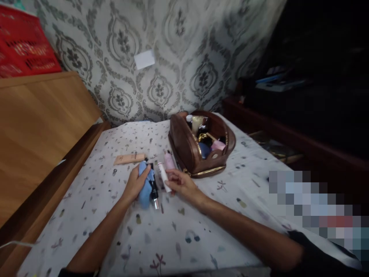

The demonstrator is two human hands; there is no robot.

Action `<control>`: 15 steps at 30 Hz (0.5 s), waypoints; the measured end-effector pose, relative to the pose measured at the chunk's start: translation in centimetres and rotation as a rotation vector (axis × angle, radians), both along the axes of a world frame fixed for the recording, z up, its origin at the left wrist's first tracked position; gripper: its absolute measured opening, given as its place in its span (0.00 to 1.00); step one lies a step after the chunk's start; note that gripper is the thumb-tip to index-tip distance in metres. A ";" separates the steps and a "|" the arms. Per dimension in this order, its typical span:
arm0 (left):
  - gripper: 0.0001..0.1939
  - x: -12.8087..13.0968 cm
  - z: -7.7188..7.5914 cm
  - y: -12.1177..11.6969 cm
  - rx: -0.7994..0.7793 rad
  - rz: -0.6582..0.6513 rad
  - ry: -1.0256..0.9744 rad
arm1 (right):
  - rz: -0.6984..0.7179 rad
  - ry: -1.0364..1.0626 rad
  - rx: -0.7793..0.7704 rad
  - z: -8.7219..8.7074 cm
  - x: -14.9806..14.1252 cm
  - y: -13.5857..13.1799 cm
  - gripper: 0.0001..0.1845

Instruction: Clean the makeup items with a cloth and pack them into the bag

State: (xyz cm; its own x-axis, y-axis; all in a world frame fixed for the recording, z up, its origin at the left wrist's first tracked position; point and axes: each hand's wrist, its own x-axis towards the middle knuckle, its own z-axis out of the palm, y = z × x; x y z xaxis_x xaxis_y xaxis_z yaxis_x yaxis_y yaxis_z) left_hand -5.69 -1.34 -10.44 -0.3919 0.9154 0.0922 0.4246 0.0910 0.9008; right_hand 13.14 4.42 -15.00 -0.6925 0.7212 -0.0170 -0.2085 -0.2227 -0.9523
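My left hand (135,184) is closed on a crumpled light blue cloth (145,192). Right beside the cloth lies a slim black tube (154,186) with a shiny silver end; I cannot tell whether the hand also touches it. My right hand (181,185) pinches a small white tube (163,176) by its lower end. Just beyond the white tube is a pale pink tube (168,159), close to the bag. A peach-coloured tube (129,158) lies flat past my left hand. The brown cosmetic bag (181,152) stands unzipped, with several bottles and tubes inside.
A white patterned cloth (201,238) covers the table. Wooden furniture (43,127) borders it on the left, with a red crate (25,46) on top. Patterned wallpaper (178,34) rises behind. Dark shelving (302,127) stands at right, and a patch below it is pixelated.
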 end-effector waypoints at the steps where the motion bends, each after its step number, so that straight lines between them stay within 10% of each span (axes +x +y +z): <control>1: 0.23 -0.1 0.0 0.0 0.014 -0.010 0.110 | -0.005 0.004 -0.006 -0.1 0.0 0.0 0.32; 10: 0.25 -1.9 -0.4 0.3 -0.164 0.080 0.770 | 0.024 0.100 -0.079 -0.4 0.0 0.0 0.35; 15: 0.26 0.1 0.7 0.2 0.090 0.034 0.498 | 0.111 0.131 -0.087 0.1 0.3 -0.2 0.39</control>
State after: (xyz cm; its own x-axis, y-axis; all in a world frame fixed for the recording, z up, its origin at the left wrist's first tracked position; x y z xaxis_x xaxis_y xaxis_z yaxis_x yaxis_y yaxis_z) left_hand -5.56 -1.10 -9.75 -0.3100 0.8826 0.3535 0.8026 0.0436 0.5949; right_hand 13.45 4.24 -14.93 -0.7682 0.6400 0.0199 -0.2993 -0.3314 -0.8948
